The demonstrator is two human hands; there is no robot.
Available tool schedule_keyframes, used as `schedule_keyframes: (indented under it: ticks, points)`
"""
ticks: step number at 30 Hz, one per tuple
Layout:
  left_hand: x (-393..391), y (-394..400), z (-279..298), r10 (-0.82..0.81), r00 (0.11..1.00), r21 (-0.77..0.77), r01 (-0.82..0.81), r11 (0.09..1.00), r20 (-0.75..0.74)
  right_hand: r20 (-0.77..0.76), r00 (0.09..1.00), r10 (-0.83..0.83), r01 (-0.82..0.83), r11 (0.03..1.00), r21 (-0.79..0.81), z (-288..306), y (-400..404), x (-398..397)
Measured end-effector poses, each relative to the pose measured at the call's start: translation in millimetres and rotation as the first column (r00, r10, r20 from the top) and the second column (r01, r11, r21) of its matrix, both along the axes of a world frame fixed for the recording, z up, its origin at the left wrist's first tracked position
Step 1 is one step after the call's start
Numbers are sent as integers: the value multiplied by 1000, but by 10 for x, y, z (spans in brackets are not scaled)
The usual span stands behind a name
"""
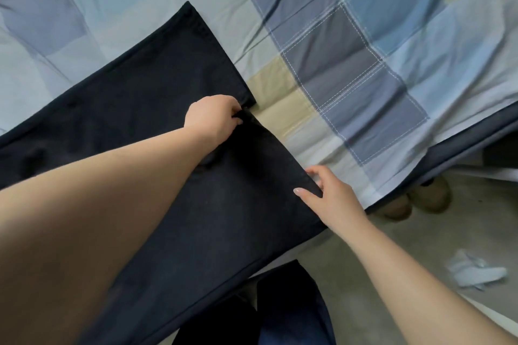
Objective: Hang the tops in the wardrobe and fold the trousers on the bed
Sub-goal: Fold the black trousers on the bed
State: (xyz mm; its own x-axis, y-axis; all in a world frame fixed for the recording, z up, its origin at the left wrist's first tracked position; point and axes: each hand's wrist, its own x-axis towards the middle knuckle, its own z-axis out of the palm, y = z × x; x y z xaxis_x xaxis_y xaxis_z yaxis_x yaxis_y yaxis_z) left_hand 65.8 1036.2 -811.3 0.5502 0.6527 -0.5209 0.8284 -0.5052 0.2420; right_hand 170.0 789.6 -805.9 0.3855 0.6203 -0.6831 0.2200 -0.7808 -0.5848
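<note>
one head-worn view looks steeply down, close over the bed [364, 70] edge.

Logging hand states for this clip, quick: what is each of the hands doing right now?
Left hand: closed, pinching the dark trousers where the two leg ends meet.
Right hand: closed, pinching the corner of the nearer trouser leg.

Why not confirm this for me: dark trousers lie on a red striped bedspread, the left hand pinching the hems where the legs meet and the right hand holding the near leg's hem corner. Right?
Not quite. The head view shows the bedspread is a blue, grey and beige patchwork, not red striped. The rest stands: the dark trousers lie on it, the left hand pinches the hems where the legs meet, and the right hand holds the near leg's hem corner.
</note>
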Motion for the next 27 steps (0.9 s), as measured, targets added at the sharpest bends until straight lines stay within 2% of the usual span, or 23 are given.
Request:
schedule_keyframes:
  ticks: [1, 2, 5, 8, 12, 13, 15, 17, 21, 27]
  points:
    - [60, 14, -23, -33, 998, -18, 32, 999, -48, -90, 996, 8, -14, 998, -65, -47, -20, 33]
    - [118, 24, -52, -28, 999, -36, 26, 999, -44, -112, 994, 8, -19, 996, -93, -95, -40, 64]
    - [200, 19, -126, 190, 975, -169, -170, 971, 113, 47, 992, -114, 115, 993, -23, -173, -56, 160]
    - [114, -31, -124, 343, 928, -390, -265, 882, 147, 50, 980, -191, 194, 980, -50, -225, -25, 186]
    - [-192, -11, -14, 470, 855, -436, -346, 831, 218, 30, 989, -147, 150, 980, -127, -244, 5, 181]
    - [-351, 4, 26, 517, 825, -432, -390, 813, 228, 79, 992, -98, 108, 986, -124, -218, -3, 150]
    - [-729, 24, 98, 630, 741, -452, -491, 745, 232, 273, 960, 60, -37, 995, -90, -129, -28, 47]
    - [-1214, -8, 182, 732, 647, -495, -574, 652, 214, 376, 916, 141, -163, 986, 25, 30, -30, -215]
    - [-2260, -152, 361, 836, 517, -528, -666, 527, 183, 267, 941, 209, -263, 947, 184, 306, 24, -1043]
    - [-4028, -611, 719, 963, 202, -584, -766, 269, 178, -8, 949, 315, -309, 934, 179, 448, 37, -2868]
